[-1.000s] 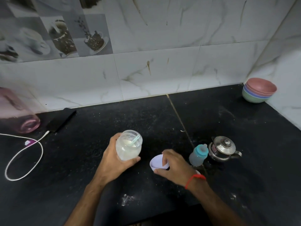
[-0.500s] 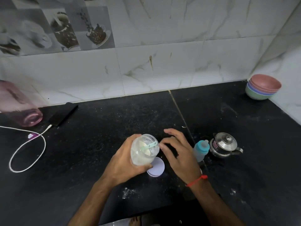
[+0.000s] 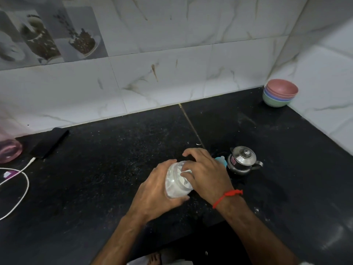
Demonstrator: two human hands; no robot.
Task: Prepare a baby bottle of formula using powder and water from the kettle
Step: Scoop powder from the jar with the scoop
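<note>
Right hand (image 3: 207, 172) hides bottle (image 3: 221, 161) (kettle (image 3: 242, 160) beside).

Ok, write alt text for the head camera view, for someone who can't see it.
A person's left hand grips a clear powder jar tilted over a black counter while the right hand reaches into its mouth, fingers on a pale scoop. Just right stand a blue-capped baby bottle, mostly hidden, and a small steel kettle; stacked bowls sit in the far corner.
</note>
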